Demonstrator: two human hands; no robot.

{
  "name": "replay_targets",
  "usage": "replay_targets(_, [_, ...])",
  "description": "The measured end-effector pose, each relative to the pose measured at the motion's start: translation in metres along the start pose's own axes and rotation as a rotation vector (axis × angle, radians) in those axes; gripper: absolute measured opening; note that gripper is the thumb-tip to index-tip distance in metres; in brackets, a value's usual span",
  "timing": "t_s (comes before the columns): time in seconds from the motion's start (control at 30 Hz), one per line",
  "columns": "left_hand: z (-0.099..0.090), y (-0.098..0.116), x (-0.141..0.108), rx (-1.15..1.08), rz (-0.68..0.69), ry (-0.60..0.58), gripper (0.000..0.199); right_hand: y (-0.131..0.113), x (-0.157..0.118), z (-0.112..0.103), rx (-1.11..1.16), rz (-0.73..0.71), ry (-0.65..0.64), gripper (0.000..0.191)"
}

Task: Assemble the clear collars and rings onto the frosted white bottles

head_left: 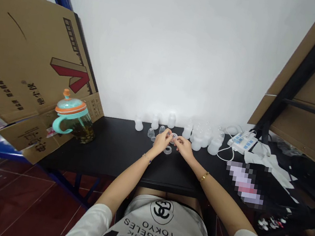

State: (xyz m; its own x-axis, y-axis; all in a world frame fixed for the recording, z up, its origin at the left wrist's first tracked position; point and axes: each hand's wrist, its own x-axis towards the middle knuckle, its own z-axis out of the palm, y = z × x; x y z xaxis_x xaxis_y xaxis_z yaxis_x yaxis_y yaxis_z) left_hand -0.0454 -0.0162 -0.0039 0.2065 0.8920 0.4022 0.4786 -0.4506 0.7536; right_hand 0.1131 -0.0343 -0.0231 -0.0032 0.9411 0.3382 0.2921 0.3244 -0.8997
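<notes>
Your L hand (162,141) and R hand (183,145) are close tog. over the black tabletop (106,153), fingers pinched in narrow on a clear ring (174,137) held up btwn them; exact grip of each fingertip is too small to tell. A 2nd ring (167,150) lies flat on the tabletop just below your hands. To the L of your L hand, nr it, sit a few clear domed tops, e.g. one dome (151,133). Behind them, by the wall (179,57), stand 3 white bottles, incl. the leftmost bottle (139,124); a tight bunch of more bottles (197,142) is to the R of your R hand. Further R: white power strip (243,142) w/ cord. Well off to the L: a jug (83,129) w/ teal & orange lid, nr a cardboard box (28,60).
</notes>
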Motion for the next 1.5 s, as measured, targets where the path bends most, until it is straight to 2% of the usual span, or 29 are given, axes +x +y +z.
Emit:
replay_targets(0.2, [-0.001, 0.0, 0.0, 0.016, 0.0, -0.011, 0.019, 0.003, 0.0, 0.0, -0.015, -0.013, 0.008, 0.03])
replay_targets(0.4, [0.001, -0.004, -0.001, 0.138, 0.098, 0.036, 0.023, 0.009, 0.002, 0.0, -0.003, -0.004, 0.074, 0.037])
replay_targets(0.53, [0.002, -0.004, -0.001, 0.178, 0.094, 0.016, 0.024, 0.011, 0.004, -0.002, -0.009, -0.003, 0.071, 0.035])
replay_targets(1.5, [0.003, -0.002, -0.001, 0.134, 0.087, -0.018, 0.016, 0.013, 0.008, -0.003, -0.029, -0.064, 0.112, 0.037])
